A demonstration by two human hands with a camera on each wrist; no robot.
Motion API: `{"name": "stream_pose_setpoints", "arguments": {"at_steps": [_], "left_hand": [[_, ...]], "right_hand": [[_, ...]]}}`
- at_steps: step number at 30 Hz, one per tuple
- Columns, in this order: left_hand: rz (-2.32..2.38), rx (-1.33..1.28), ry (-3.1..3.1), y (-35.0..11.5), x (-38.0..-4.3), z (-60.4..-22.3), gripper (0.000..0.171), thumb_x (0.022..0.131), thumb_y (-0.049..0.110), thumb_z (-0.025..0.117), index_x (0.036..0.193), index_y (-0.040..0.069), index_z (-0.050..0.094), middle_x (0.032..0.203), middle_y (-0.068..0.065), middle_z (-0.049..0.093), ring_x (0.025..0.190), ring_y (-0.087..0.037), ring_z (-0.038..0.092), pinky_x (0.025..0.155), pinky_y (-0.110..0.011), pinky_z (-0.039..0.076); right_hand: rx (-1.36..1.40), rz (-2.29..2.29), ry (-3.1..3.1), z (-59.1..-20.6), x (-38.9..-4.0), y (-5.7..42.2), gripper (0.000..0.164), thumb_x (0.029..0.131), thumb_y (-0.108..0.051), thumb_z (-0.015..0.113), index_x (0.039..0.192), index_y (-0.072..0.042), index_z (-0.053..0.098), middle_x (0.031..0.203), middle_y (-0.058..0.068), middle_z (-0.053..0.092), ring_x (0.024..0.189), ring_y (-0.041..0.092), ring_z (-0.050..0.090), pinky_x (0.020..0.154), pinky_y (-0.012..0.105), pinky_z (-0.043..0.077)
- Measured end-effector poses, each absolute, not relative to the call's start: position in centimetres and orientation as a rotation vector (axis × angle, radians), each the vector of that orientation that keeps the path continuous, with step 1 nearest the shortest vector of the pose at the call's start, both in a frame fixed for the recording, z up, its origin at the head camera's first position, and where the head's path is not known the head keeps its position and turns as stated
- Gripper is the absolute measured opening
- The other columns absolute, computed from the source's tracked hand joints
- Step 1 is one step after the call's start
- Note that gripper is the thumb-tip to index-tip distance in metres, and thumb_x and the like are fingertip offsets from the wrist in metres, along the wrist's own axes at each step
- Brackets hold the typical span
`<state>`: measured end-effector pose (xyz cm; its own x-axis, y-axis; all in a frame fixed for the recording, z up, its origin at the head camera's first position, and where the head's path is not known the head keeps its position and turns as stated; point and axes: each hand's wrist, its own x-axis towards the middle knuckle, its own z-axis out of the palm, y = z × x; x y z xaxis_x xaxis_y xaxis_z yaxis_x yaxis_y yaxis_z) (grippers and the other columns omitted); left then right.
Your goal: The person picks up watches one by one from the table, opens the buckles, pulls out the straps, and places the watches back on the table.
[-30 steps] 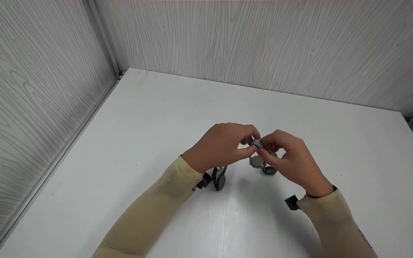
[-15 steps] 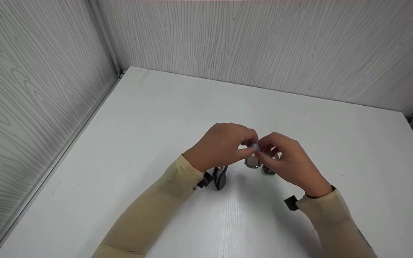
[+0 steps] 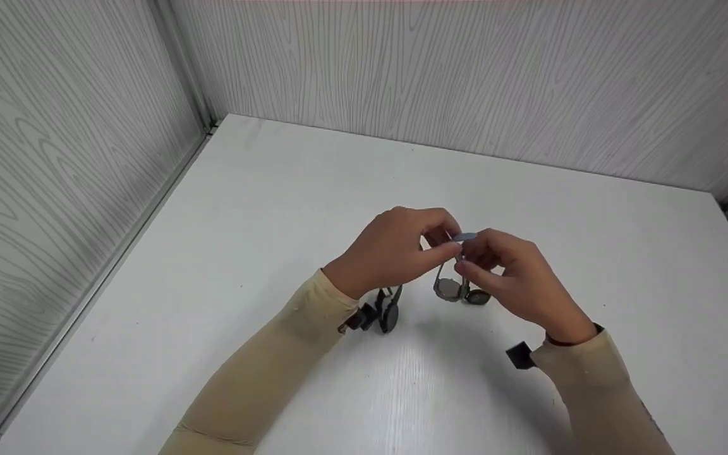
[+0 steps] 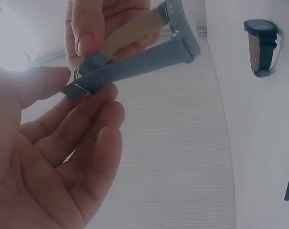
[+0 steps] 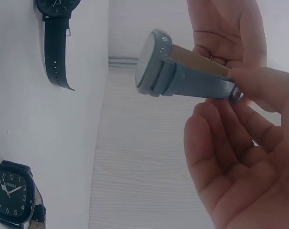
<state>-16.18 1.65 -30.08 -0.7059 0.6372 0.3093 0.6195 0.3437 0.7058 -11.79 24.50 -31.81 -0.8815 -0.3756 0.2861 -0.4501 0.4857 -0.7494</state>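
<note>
A wristwatch with a grey-blue strap and tan lining hangs between both hands, its case away from the fingers. My left hand pinches the strap end at the metal buckle between thumb and fingers. Facing it, my right hand pinches the strap close to the same buckle with thumb and fingertips. The two strap halves meet at this buckle and form a loop. A grey-blue strap piece shows above the fingertips in the head view. Fingers partly hide the strap ends.
On the white table lie a dark watch near the left wrist and another below the hands. The right wrist view shows a black round watch and a square-faced watch. Wood-grained panels stand behind and left.
Both hands have stayed close together and turned the strap, so its grey-blue piece now shows above the fingertips. The watch's hanging case has shifted slightly and its loop is more visible.
</note>
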Motion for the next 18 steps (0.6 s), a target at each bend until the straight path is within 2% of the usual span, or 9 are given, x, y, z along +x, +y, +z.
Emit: {"name": "stream_pose_setpoints", "arguments": {"at_steps": [4, 11, 18], "left_hand": [[1.177, 1.300, 2.618, 1.67, -16.25, -30.15, 0.019, 0.102, 0.026, 0.067, 0.118, 0.019, 0.071, 0.091, 0.010, 0.075, 0.078, -0.001, 0.064, 0.069, -0.025, 0.049], [1.119, 1.362, 2.626, 1.63, -16.45, -30.25, 0.019, 0.099, 0.028, 0.072, 0.116, 0.020, 0.073, 0.092, 0.011, 0.076, 0.080, 0.000, 0.064, 0.070, -0.025, 0.048], [1.242, 1.303, 2.536, 1.64, -16.46, -30.17, 0.017, 0.099, 0.024, 0.072, 0.115, 0.017, 0.070, 0.092, 0.012, 0.076, 0.083, 0.004, 0.066, 0.076, -0.024, 0.050]], "right_hand": [[0.736, 1.316, -2.668, -31.71, -11.86, 24.68, 0.015, 0.095, -0.010, 0.075, 0.107, -0.016, 0.071, 0.092, -0.010, 0.071, 0.081, 0.015, 0.067, 0.075, 0.026, 0.054], [0.709, 1.335, -2.688, -31.88, -12.01, 24.82, 0.014, 0.097, -0.015, 0.074, 0.110, -0.018, 0.073, 0.096, -0.007, 0.072, 0.084, 0.015, 0.069, 0.075, 0.028, 0.056], [0.693, 1.405, -2.656, -31.89, -12.07, 24.66, 0.010, 0.097, -0.010, 0.073, 0.104, -0.017, 0.072, 0.098, -0.007, 0.072, 0.087, 0.017, 0.069, 0.074, 0.027, 0.058]]}}
